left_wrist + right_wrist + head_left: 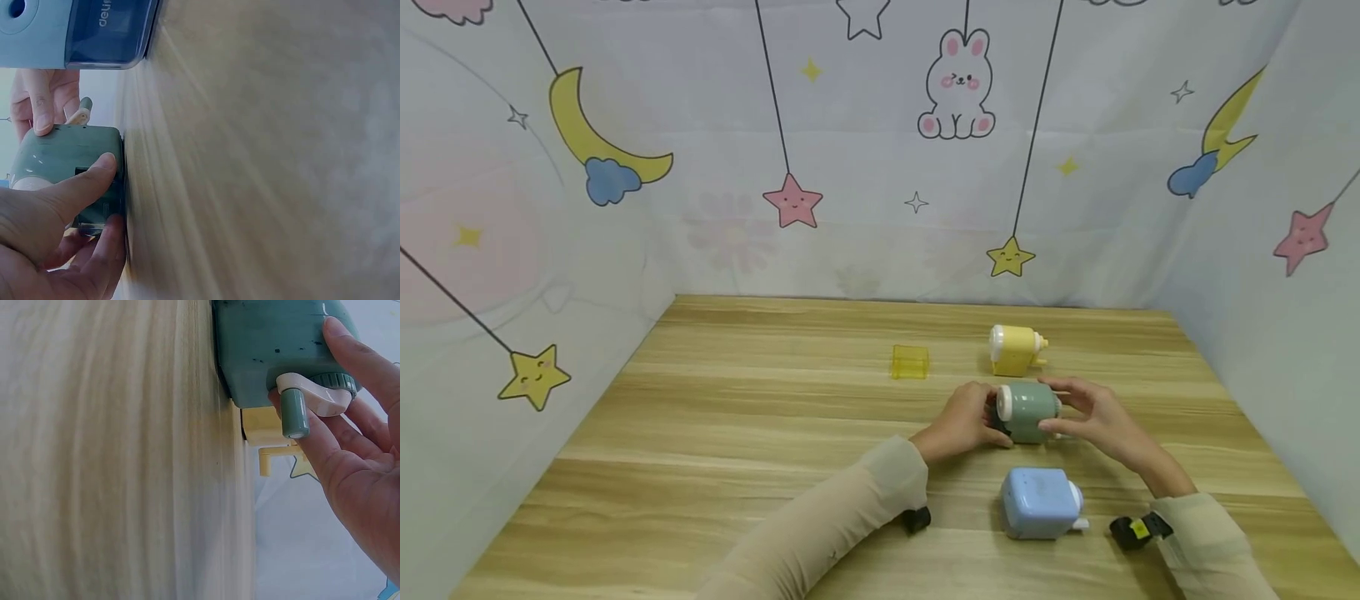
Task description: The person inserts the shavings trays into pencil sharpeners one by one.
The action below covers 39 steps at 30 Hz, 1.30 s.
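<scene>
A green crank pencil sharpener (1030, 412) stands on the table between both hands, its white round front facing left. My left hand (964, 421) pinches a dark see-through drawer at the sharpener's front, thumb on top in the left wrist view. How far that drawer (90, 228) sits inside is hard to tell. From the other end my right hand (1093, 421) holds the sharpener's body. In the right wrist view its thumb lies on the green body (281, 356), with the other fingers behind the pale crank (315, 394).
A blue pencil sharpener (1040, 502) stands nearer the front edge. Behind the green one is a yellow pencil sharpener (1015, 350), with a see-through yellow box (910, 362) to its left. Printed cloth walls (880, 150) enclose the wooden table (715, 433).
</scene>
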Available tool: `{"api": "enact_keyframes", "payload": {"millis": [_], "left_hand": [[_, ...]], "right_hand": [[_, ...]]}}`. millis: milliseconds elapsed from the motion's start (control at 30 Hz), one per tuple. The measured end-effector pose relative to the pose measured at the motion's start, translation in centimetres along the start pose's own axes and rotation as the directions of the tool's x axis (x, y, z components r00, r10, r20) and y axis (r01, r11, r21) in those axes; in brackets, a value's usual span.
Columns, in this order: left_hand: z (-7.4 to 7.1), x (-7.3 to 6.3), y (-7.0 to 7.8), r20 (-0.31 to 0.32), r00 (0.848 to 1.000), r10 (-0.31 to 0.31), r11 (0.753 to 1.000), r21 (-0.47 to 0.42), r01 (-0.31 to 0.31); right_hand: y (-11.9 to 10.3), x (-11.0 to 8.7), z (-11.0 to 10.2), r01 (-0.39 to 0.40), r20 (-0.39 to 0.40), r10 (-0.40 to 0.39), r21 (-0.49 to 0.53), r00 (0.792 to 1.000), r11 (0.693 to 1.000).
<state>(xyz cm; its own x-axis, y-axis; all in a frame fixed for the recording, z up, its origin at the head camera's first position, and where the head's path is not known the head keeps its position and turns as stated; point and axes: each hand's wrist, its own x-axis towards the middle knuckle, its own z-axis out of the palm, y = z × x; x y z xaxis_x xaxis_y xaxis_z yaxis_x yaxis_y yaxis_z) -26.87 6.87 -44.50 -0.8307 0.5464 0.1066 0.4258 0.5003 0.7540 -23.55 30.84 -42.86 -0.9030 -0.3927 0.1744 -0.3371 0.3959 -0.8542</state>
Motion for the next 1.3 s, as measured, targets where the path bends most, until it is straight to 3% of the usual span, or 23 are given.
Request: {"api": "enact_keyframes", "payload": {"millis": [400, 900, 1300], "left_hand": [[0.08, 0.03, -0.01, -0.013, 1.000, -0.011, 0.998, -0.065, 0.010], [0.12, 0.10, 0.05, -0.051, 0.998, 0.040, 0.999, -0.011, -0.041], [0.43, 0.50, -0.48, 0.013, 1.000, 0.003, 0.996, -0.094, -0.002]], "right_hand": [[0.03, -0.11, 0.25, -0.019, -0.009, 0.018, -0.018, 1.000, 1.000], [0.27, 0.23, 0.32, -0.001, -0.005, 0.001, 0.010, 1.000, 1.000], [0.24, -0.12, 0.07, 0.018, -0.021, -0.018, -0.004, 1.000, 1.000]]}}
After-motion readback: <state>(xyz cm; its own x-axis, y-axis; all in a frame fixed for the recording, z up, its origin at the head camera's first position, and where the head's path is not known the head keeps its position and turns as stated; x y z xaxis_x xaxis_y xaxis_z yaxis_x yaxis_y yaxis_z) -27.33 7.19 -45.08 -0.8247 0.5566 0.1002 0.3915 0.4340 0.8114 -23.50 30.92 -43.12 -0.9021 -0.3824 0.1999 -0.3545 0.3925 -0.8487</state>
